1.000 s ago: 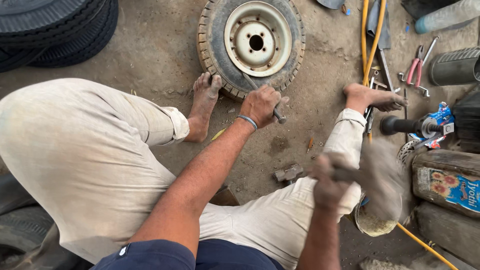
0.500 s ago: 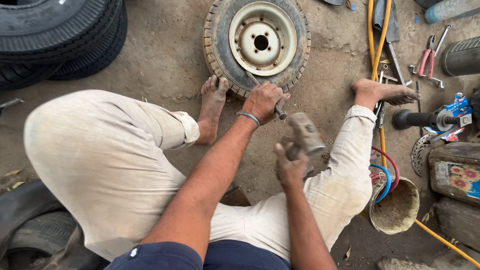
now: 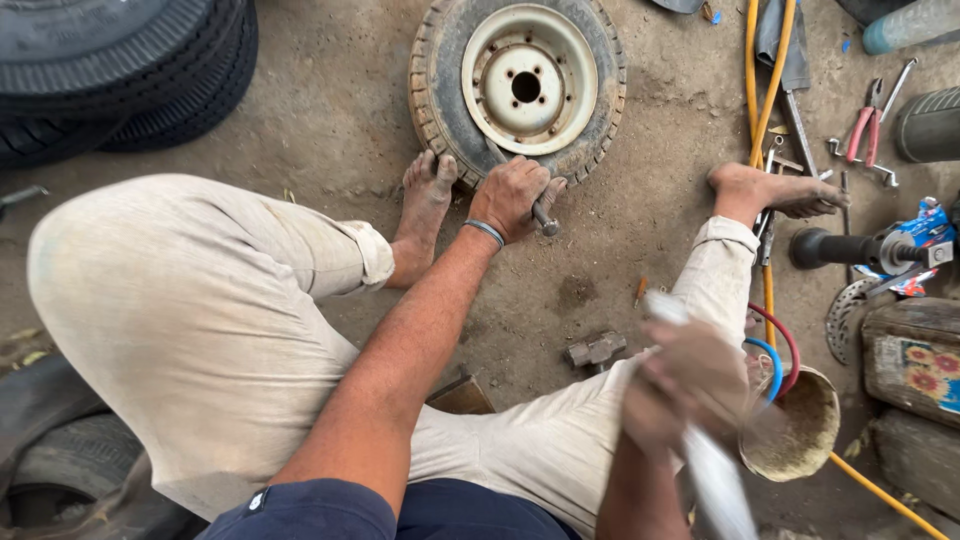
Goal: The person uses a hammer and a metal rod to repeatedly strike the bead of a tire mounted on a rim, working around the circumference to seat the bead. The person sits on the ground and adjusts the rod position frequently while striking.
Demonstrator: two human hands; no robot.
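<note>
At the near right edge, the right hand (image 3: 690, 385) is blurred, its grip wrapped around a pale, smeared handle (image 3: 715, 470) that runs down toward the lower border; what sits at the handle's far end cannot be made out. Just right of that hand, a dirty round bowl (image 3: 805, 440) rests on the dirt floor (image 3: 330, 120), with red and blue hose loops (image 3: 775, 350) curling over its left rim. Left of the hand, between the person's pale trouser legs, a small metal block (image 3: 597, 351) lies on the floor. Mid-scene, the left arm stretches away from the body, a band on the wrist. The left hand (image 3: 510, 195) has its grip pressed together around a short metal tool (image 3: 540, 215), whose lower end pokes out below the fingers; the upper end meets the near sidewall of the small wheel (image 3: 518, 85). That wheel lies flat on the floor, far centre, a worn tyre around a cream steel rim with a hub hole. A bare foot (image 3: 428, 190) touches the tyre's near-left edge; the other foot (image 3: 765, 190) is planted well to the right, on a yellow hose (image 3: 765, 90). Far right: red-handled pliers (image 3: 865, 125) and loose tools. Far left: stacked dark tyres (image 3: 110, 70).
</note>
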